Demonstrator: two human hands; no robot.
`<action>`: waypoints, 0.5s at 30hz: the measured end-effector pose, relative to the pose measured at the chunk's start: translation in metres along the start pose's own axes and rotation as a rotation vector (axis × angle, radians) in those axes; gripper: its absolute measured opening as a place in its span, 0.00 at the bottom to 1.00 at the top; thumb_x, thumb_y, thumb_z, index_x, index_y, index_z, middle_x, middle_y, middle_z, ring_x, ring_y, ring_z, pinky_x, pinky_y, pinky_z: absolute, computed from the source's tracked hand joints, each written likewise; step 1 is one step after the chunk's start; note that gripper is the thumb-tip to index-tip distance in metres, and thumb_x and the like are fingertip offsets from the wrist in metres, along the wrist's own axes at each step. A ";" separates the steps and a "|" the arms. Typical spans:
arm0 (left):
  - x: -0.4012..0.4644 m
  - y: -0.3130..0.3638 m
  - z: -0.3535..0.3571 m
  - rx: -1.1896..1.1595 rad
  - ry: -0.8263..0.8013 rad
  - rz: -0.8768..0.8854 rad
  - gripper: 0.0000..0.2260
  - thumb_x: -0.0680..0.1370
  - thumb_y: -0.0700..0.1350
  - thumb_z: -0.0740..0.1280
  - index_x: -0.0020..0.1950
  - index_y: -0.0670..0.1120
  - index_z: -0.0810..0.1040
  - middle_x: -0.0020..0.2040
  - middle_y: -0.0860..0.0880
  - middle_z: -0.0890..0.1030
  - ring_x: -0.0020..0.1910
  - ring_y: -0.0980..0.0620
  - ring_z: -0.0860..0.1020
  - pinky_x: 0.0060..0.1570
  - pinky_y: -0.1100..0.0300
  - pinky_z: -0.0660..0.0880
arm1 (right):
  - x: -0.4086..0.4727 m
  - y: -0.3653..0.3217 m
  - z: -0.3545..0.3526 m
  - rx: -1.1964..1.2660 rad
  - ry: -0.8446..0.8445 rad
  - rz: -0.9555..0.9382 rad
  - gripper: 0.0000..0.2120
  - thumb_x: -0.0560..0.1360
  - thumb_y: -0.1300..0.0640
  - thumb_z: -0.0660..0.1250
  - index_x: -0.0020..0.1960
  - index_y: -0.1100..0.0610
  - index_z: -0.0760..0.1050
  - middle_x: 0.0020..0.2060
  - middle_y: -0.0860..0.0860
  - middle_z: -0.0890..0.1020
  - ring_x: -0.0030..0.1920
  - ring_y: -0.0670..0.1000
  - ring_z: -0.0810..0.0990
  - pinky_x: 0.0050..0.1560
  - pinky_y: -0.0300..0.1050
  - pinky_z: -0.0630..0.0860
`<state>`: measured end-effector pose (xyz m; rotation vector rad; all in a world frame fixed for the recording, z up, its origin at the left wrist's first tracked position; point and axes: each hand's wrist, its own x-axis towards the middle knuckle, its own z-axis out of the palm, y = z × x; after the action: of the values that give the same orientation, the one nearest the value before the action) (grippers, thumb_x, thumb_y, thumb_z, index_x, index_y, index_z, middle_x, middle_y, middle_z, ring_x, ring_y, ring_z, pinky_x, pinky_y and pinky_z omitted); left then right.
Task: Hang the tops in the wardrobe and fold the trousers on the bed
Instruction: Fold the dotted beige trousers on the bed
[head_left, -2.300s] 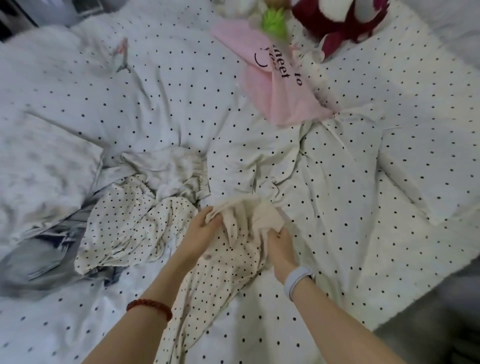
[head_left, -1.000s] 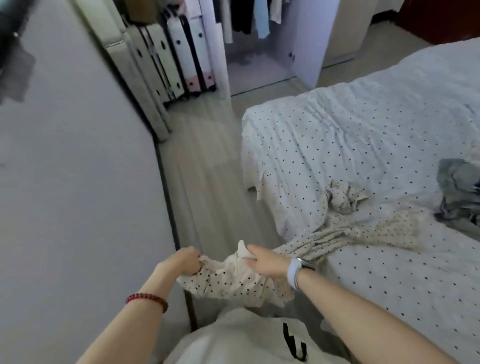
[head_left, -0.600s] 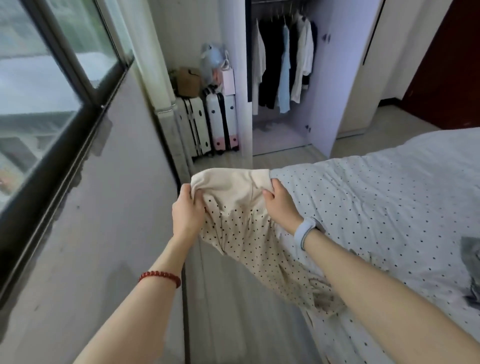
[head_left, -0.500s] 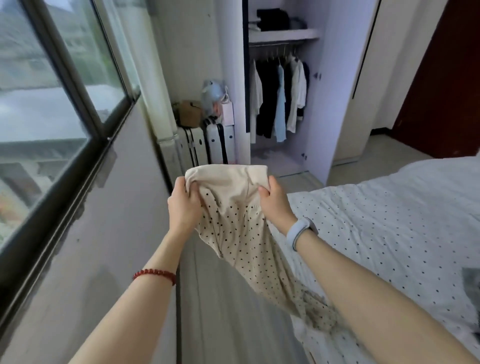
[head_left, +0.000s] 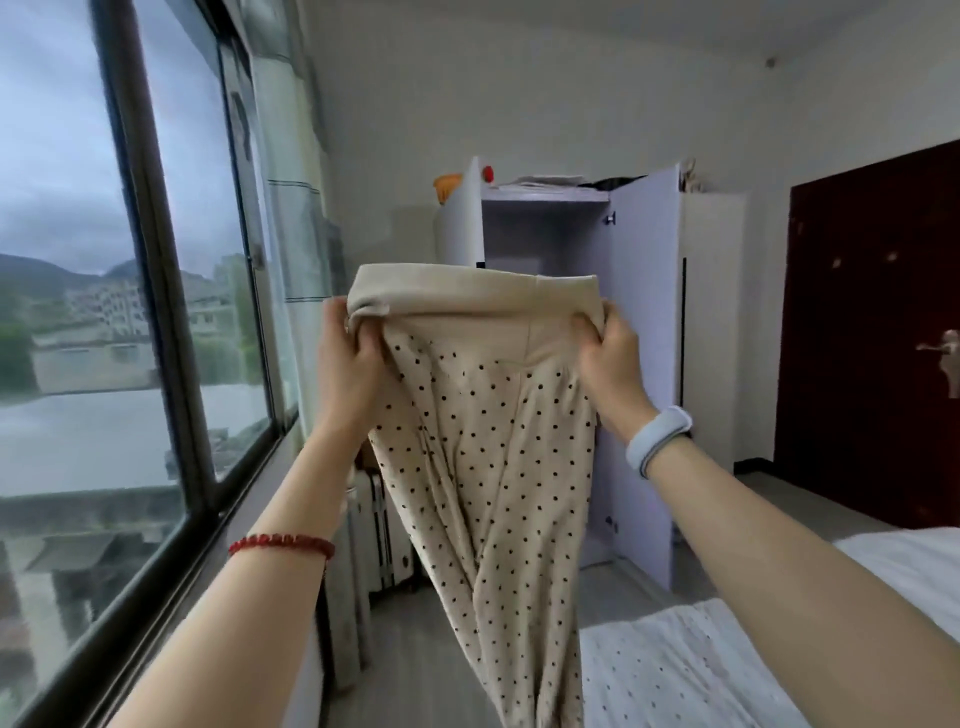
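A: What is being held, and how?

B: The polka-dot trousers (head_left: 483, 467) are being held up in the air at chest height, above the floor beside the bed (head_left: 691, 670). The plain waistband (head_left: 467, 291) is being pinched at its two ends, by the curled fingers of the left hand (head_left: 349, 358) and of the right hand (head_left: 610, 358).

A: How is the cloth likely to be behaving?

B: It is judged light, soft and limp; the legs are hanging loose and twisted. The waistband corners are being treated as the best hold.

A: And the room around?

B: The window (head_left: 104, 312) is standing close on the left, the bed edge low on the right. Farther off, the wardrobe (head_left: 644, 312) is being left open.
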<state>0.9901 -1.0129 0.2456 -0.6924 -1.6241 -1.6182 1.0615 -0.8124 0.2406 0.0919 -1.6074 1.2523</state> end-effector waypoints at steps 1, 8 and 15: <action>0.003 0.002 0.002 -0.017 -0.002 -0.002 0.03 0.81 0.43 0.56 0.51 0.46 0.68 0.41 0.55 0.72 0.39 0.63 0.71 0.39 0.68 0.68 | 0.004 -0.002 -0.002 0.005 -0.004 -0.017 0.06 0.79 0.64 0.56 0.52 0.59 0.72 0.39 0.46 0.74 0.38 0.40 0.71 0.39 0.27 0.68; -0.026 -0.037 0.003 -0.076 -0.298 -0.461 0.08 0.81 0.46 0.55 0.55 0.48 0.72 0.55 0.46 0.77 0.55 0.49 0.75 0.58 0.51 0.72 | -0.025 0.038 -0.023 -0.192 -0.269 0.214 0.07 0.79 0.62 0.58 0.45 0.60 0.73 0.39 0.49 0.74 0.39 0.46 0.71 0.34 0.30 0.68; -0.064 -0.048 -0.012 -0.182 -0.484 -0.664 0.07 0.81 0.44 0.60 0.52 0.45 0.77 0.49 0.43 0.79 0.48 0.48 0.77 0.57 0.48 0.74 | -0.058 0.064 -0.044 -0.239 -0.378 0.410 0.10 0.80 0.57 0.59 0.49 0.60 0.77 0.46 0.62 0.80 0.46 0.58 0.78 0.54 0.55 0.75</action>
<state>0.9911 -1.0202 0.1651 -0.7177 -2.2382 -2.2100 1.0779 -0.7798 0.1511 -0.1698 -2.1719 1.3949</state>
